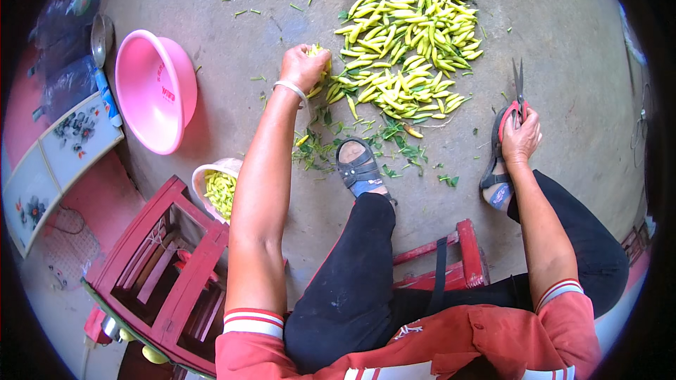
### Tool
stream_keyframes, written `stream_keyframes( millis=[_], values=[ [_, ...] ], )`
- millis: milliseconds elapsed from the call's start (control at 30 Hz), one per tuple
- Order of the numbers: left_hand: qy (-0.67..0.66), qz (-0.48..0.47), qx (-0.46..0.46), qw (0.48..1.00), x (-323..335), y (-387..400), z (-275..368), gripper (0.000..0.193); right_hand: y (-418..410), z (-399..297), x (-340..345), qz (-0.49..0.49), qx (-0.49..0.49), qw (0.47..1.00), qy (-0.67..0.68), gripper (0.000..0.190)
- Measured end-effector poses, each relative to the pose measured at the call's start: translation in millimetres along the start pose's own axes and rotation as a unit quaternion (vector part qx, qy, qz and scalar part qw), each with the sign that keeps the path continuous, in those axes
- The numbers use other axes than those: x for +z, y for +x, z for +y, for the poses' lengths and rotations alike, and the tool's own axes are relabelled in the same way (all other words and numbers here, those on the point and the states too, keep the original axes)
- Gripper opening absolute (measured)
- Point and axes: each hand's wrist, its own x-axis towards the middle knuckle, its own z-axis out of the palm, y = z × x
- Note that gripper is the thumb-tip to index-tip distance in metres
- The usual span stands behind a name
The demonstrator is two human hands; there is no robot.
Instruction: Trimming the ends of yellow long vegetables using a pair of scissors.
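A wide heap of yellow-green chili peppers [406,53] lies on the concrete floor in front of me. My left hand [303,67] is closed around several of the peppers at the heap's left edge. My right hand [520,136], beside my right sandal, holds scissors [518,89] with red handles, their blades pointing away from me and slightly parted. Green leaves and cut stems [317,150] are strewn between the heap and my left sandal. Partly hidden behind my left forearm, a small basin [199,182] contains cut pepper pieces [219,190].
At the left stands a pink plastic basin [182,79], tilted on its side, with a metal bowl [101,39] behind it. A red wooden frame [182,279] is at the lower left. Part of a red wooden stool [470,253] shows beneath me.
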Motion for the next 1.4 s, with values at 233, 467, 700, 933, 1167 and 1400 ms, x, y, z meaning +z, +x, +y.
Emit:
stream_keyframes(
  millis=[233, 467, 700, 933, 1167, 1400],
  values=[
    [-0.469, -0.130, -0.138, 0.863, -16.4, -44.0, 27.0, 0.017, -10.2, -0.2, -14.0, -0.003, 0.025, 0.989, 0.145, 0.033],
    [-0.719, -0.135, -0.062, 0.679, 5.3, -95.1, 14.9, 0.012, -85.2, -133.8, -86.9, -0.445, 0.006, 0.750, 0.489, 0.027],
    [-0.793, -0.135, -0.083, 0.588, 17.4, -133.0, 12.5, 0.015, -110.4, -183.2, -91.4, -0.529, -0.003, 0.691, 0.493, 0.036],
    [-0.804, -0.131, -0.112, 0.569, 21.4, -151.0, -9.6, 0.017, -122.7, -200.6, -83.9, -0.532, -0.012, 0.708, 0.464, 0.038],
    [-0.808, -0.134, -0.121, 0.561, 31.5, -167.1, -20.0, 0.014, -137.0, -207.4, -75.1, -0.500, -0.007, 0.723, 0.476, 0.037],
    [-0.797, -0.131, -0.132, 0.574, 35.3, -167.0, -23.0, 0.014, -134.0, -202.4, -74.2, -0.510, -0.015, 0.738, 0.441, 0.027]
  ],
)
